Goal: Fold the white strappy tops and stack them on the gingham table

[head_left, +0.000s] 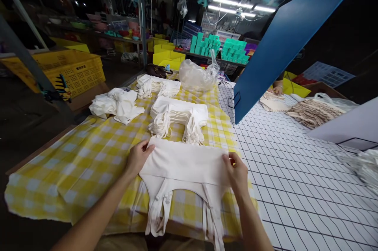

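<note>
A white cloth garment with hanging straps (184,164) lies spread flat on the yellow checked tablecloth (88,156) in front of me. My left hand (138,157) pinches its left edge, thumb on top. My right hand (236,172) grips its right edge with the fingers curled over the cloth. Just beyond it sits a neat stack of the same white garments (180,117), straps hanging toward me.
Two more white piles (118,105) (158,85) and a clear plastic bag (197,75) lie farther back. A white grid surface (295,188) runs to the right under a tilted blue board (289,34). Beige pieces (313,111) and another person's hand (277,90) are at back right. Yellow crates (73,69) stand left.
</note>
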A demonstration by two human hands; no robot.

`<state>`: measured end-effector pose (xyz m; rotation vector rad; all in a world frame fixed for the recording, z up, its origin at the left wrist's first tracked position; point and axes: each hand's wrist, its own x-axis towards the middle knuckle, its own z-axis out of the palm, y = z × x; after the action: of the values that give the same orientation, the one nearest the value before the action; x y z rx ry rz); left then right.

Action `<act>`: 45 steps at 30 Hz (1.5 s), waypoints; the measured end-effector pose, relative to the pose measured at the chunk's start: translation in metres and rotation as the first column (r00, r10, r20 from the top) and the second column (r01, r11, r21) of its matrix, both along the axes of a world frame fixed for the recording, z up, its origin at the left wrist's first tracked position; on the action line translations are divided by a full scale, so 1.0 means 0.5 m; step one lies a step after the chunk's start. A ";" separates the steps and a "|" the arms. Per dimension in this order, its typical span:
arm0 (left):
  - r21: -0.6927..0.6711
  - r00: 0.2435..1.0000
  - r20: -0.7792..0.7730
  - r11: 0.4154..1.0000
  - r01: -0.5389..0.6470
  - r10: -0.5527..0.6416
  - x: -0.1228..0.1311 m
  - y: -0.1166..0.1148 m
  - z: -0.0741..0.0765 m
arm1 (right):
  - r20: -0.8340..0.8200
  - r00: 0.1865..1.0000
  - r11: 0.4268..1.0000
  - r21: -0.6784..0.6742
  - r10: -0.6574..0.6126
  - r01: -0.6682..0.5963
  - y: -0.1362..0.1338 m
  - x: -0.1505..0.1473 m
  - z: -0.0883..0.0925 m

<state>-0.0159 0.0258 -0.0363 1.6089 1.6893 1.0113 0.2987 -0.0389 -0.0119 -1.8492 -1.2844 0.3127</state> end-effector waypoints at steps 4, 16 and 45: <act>0.006 0.940 0.335 0.997 0.075 -0.072 -0.013 0.025 0.066 | -0.241 0.959 0.989 0.006 0.147 -0.150 0.007 0.015 0.084; 0.397 0.891 0.248 0.879 0.264 -0.380 -0.050 0.005 0.210 | -0.284 0.933 0.964 0.204 0.223 -0.168 -0.043 0.048 0.200; 0.187 0.891 0.194 0.907 0.378 -0.411 -0.092 -0.100 0.053 | -0.235 0.918 0.941 -0.038 0.319 -0.336 -0.144 0.059 0.065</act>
<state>-0.0617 -0.0244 -0.0099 1.7584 1.0942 1.0757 0.3282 -0.1108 0.0207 -1.6004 -1.4352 0.7416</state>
